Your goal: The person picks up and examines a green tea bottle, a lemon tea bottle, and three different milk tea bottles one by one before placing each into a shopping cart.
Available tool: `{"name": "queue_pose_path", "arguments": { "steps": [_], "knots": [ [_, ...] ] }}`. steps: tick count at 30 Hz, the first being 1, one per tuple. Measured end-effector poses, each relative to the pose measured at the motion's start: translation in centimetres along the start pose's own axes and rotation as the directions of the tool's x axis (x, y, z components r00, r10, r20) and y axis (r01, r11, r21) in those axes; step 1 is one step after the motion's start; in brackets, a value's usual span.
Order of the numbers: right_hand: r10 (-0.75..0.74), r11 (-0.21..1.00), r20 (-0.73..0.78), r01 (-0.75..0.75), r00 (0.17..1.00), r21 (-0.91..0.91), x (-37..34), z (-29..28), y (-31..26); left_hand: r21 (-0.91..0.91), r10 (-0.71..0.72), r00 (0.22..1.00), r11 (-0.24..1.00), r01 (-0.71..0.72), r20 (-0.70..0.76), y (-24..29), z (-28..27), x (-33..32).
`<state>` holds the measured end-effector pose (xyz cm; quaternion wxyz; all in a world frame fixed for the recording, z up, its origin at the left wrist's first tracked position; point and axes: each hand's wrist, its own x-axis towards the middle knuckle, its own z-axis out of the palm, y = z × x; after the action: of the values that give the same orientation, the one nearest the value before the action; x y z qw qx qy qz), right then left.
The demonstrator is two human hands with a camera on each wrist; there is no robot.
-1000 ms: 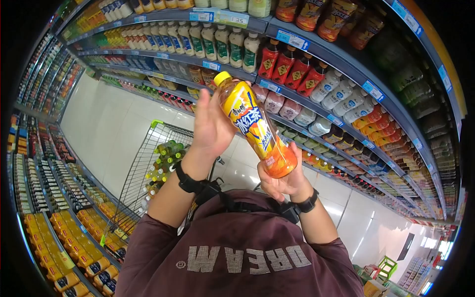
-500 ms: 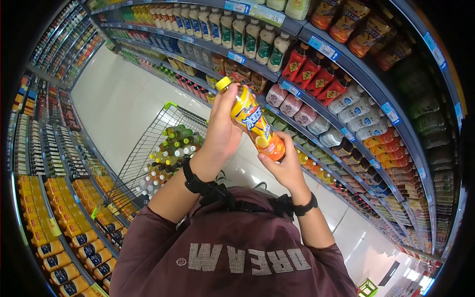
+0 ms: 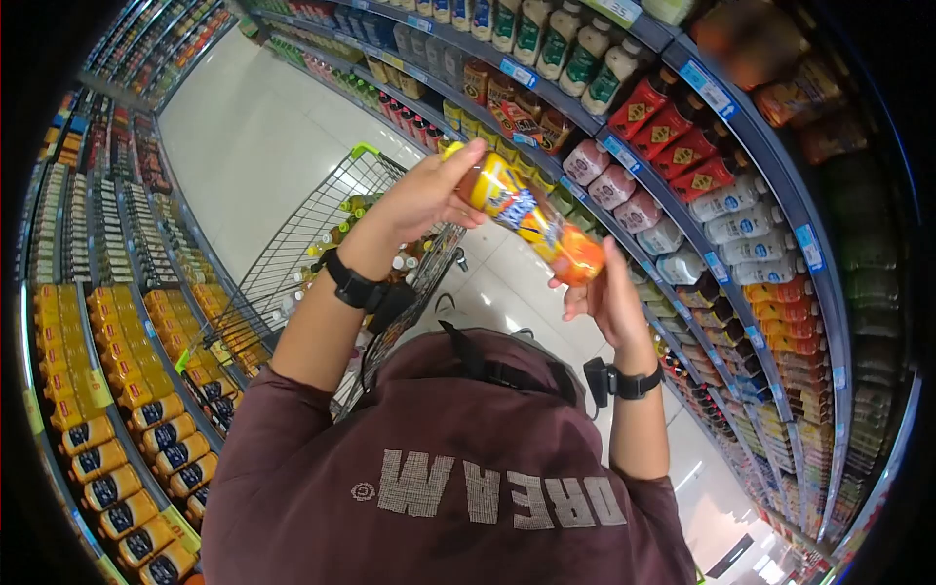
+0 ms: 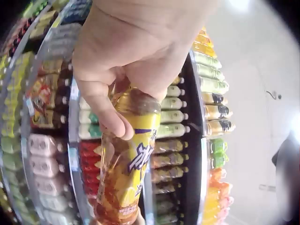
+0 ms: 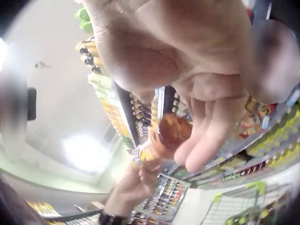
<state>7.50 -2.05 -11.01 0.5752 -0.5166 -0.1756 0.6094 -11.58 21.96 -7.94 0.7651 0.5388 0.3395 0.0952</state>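
The left hand (image 3: 417, 200) grips a tea bottle (image 3: 526, 216) by its neck and yellow cap. In the left wrist view the left hand (image 4: 133, 56) has its fingers curled round the top of the bottle (image 4: 129, 173). The bottle has a yellow label over orange-brown liquid and slants down to the right in the head view. At its base is the right hand (image 3: 612, 307), with fingers loosely bent and spread, not closed round it. The right wrist view shows the right hand (image 5: 187, 61) beside the bottle's base (image 5: 171, 133); their exact contact is hard to make out.
A wire shopping cart (image 3: 292, 219) with green trim stands left of the body, holding several bottles. Drink shelves (image 3: 575, 117) run along the right, close to the hands. Shelves of yellow-packed goods (image 3: 63, 341) line the left side. Pale floor tiles (image 3: 219, 117) lie between.
The bottle has tilted nearer to horizontal, its base moving right. The right hand has loosened from round the lower bottle, fingers spreading. The head view has turned, shifting shelves and cart.
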Motion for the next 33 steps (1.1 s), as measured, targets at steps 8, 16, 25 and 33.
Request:
{"name": "queue_pose_path", "arguments": {
  "steps": [8,16,25,33],
  "knots": [
    [-0.002,0.848,-0.338,-0.177,0.941,-0.500,-1.5,-9.1,8.1,0.250,0.135,0.751,0.967,0.041,-0.646,-6.8,-16.1,2.7],
    [0.215,0.466,-0.625,-0.641,0.751,-0.610,-12.7,-24.0,30.1,0.339,0.029,0.841,0.922,0.186,-0.541,-21.5,-22.0,10.3],
    [0.591,0.549,-0.723,-0.835,0.359,0.034,-26.3,-13.7,35.7,0.777,0.033,0.990,0.624,0.087,-0.137,-34.3,-25.4,18.0],
    [0.537,0.769,-0.754,-0.586,0.377,0.255,-26.2,-4.7,34.5,0.854,-0.134,0.970,0.509,-0.108,0.203,-39.4,-26.8,23.6]
  ]
}}
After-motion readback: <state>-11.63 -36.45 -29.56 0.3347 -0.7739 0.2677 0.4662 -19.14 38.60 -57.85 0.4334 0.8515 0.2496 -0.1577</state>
